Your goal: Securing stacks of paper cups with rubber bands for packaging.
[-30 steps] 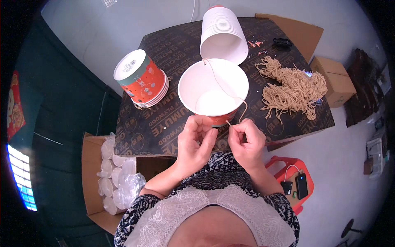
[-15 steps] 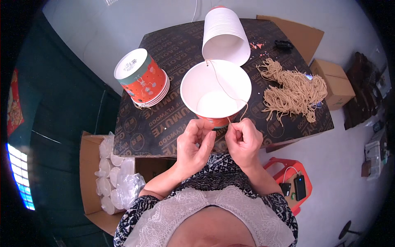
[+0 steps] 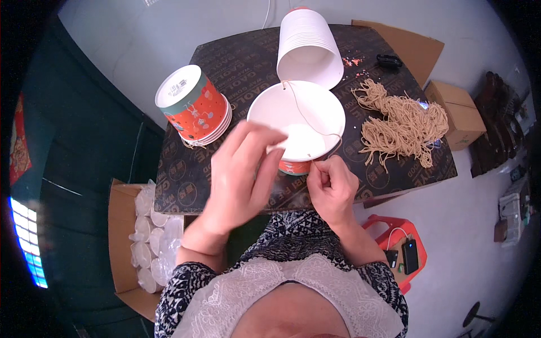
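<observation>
**Right hand pinches cord at front of tub; left hand above its rim**

My head view reads: the tub [image 3: 270, 115] stands upright near the front edge of the black board table [image 3: 208, 183]; white inside, orange with a teal band outside; the tan cord [image 3: 326, 134] is fixed at the far rim, crosses the inside, goes over the near right rim; right hand [image 3: 333, 186] has thumb and forefinger closed on cord, just beside the tub's front wall; left hand [image 3: 242, 169] is over the near left rim, fingers curled, thumb slightly apart, narrow gap; its tips are blurred, so I can't tell if they touch the tub.

Around it: inverted printed tub stack [image 3: 198, 115] left; nested white tubs [image 3: 307, 35] on their side behind; loose tan cord bundle [image 3: 403, 127] right; cardboard box [image 3: 121, 242] lower left, holding white round pieces [image 3: 143, 256]; red stool [image 3: 422, 260] lower right, with a black device [image 3: 411, 256] on it.
</observation>
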`<state>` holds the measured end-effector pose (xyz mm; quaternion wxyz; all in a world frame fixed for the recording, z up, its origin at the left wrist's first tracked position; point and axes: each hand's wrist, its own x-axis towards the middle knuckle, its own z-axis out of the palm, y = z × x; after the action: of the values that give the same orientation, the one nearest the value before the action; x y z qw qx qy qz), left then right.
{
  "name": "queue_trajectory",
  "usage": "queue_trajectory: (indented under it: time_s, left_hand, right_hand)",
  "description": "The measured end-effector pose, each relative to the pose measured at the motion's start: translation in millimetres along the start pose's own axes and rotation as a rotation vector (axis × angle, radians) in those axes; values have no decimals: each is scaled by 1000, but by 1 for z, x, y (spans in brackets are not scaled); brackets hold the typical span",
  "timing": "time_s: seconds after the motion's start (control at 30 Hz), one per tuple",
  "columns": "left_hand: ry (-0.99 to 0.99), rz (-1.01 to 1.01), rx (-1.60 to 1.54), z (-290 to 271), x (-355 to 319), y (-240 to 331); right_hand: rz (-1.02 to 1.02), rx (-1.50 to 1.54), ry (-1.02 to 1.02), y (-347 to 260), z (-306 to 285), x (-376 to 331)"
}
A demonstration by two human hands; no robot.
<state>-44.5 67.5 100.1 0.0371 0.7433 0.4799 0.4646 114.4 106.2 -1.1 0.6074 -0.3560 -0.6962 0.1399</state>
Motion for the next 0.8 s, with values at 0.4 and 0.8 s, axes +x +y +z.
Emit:
queue_trajectory:
  time_s: [0.4, 0.8]
  left_hand:
    - [-898, 60, -135, 22, 66, -53]
    - [-683, -186, -159, 20, 54, -41]
  right_hand:
    - [-5, 58, -15, 3, 2, 2]
    - [78, -75, -131, 6, -25, 4]
